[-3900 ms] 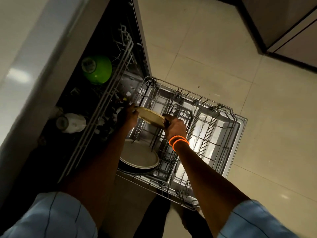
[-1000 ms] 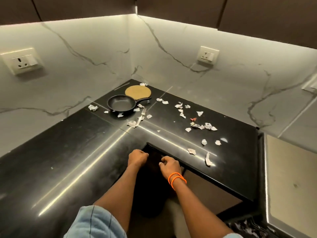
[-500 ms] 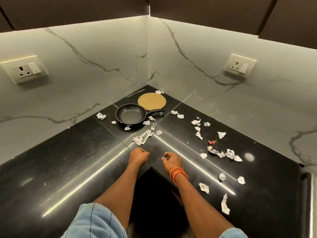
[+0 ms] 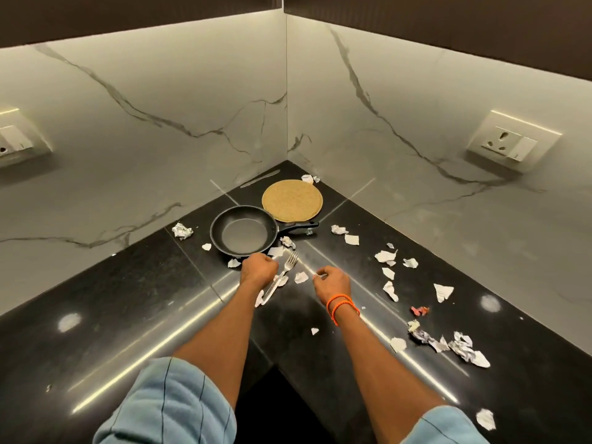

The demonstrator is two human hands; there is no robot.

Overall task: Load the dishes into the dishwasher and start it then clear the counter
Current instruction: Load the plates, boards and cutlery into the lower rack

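Head view: hands advanced from counter edge toward fork; left hand fisted, right hand loosely curled, both empty. Frying pan remained unloaded.

Corner: a round mat is laid on the counter, against the two walls.
Before the mat: a frying pan is set, its handle turned right.
Before the pan: a fork is laid.
Right of the fork: paper scraps are scattered.
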